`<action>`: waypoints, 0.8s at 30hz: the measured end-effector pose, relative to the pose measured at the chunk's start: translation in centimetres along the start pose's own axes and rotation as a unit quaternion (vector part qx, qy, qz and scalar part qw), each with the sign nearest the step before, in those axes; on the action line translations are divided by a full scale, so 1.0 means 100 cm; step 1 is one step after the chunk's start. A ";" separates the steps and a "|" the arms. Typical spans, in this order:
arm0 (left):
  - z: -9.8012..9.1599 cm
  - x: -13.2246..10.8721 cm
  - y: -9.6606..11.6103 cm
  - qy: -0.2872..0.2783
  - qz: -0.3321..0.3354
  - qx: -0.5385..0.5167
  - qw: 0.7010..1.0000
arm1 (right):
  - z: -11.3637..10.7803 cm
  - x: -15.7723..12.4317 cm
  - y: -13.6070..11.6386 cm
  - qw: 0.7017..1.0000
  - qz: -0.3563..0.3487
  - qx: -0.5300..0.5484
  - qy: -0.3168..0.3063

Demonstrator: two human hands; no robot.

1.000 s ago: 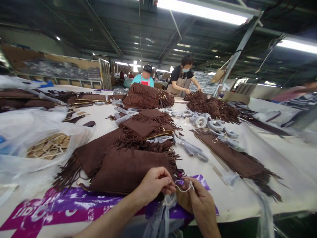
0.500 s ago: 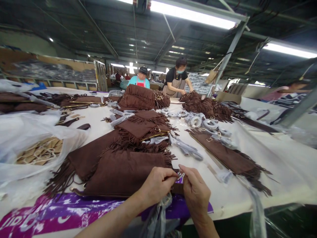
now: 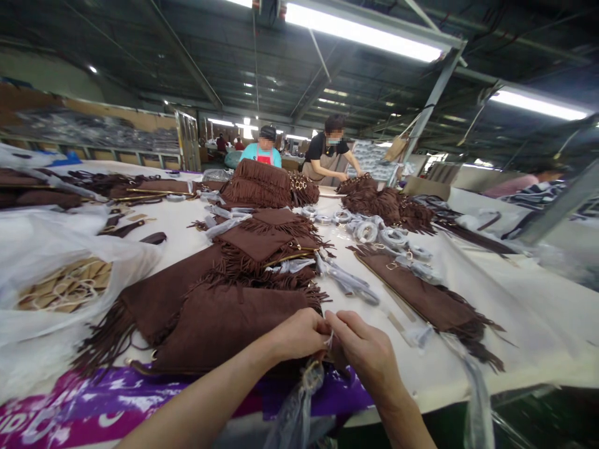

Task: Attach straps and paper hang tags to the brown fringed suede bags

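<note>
At the right end of a brown fringed bag [image 3: 234,324], both my hands meet with their fingers pinched. A thin white string [image 3: 331,340] runs between them. My left hand [image 3: 302,333] is closed on the string, with its fingertips partly hidden. My right hand [image 3: 362,346] pinches the string from the other side, its thumb and forefinger touching the left fingers. Just below hangs a strap in clear plastic wrap [image 3: 299,399]. The bag lies on a purple and magenta plastic sheet [image 3: 154,393].
More fringed bags [image 3: 271,240] are stacked beyond. Another brown bag [image 3: 421,290] lies to the right, near several wrapped strap coils [image 3: 367,231]. A clear bag [image 3: 135,249] of brown tags [image 3: 65,287] with white strings sits left. Two co-workers [image 3: 327,153] stand across the table [image 3: 528,312].
My hands have come together and shifted slightly left, with the right fingers now against the left ones. The brown tag seen below them before is now mostly hidden.
</note>
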State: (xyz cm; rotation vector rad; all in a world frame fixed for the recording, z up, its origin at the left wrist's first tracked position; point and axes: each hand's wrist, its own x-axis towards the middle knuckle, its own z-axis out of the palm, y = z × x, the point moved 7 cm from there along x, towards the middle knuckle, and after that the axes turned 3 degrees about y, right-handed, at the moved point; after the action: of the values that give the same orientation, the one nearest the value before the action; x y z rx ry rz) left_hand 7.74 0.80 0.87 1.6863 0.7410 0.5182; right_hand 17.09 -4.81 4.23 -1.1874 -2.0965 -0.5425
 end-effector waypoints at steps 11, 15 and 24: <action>-0.002 -0.001 0.005 0.028 0.055 -0.016 0.998 | -0.005 0.009 0.008 0.988 0.096 0.099 0.065; -0.020 -0.010 -0.011 0.104 -0.008 -0.101 0.989 | 0.005 -0.023 0.045 0.921 0.328 0.197 0.078; -0.094 -0.014 -0.023 0.289 -0.013 -0.420 0.860 | 0.040 -0.070 -0.017 0.914 0.305 0.263 -0.057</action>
State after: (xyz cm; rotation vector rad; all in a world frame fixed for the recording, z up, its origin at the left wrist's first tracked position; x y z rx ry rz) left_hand -0.11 6.64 0.94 0.6877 0.7879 1.1624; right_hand 16.85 -7.29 -3.60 -1.4528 -1.6572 0.3668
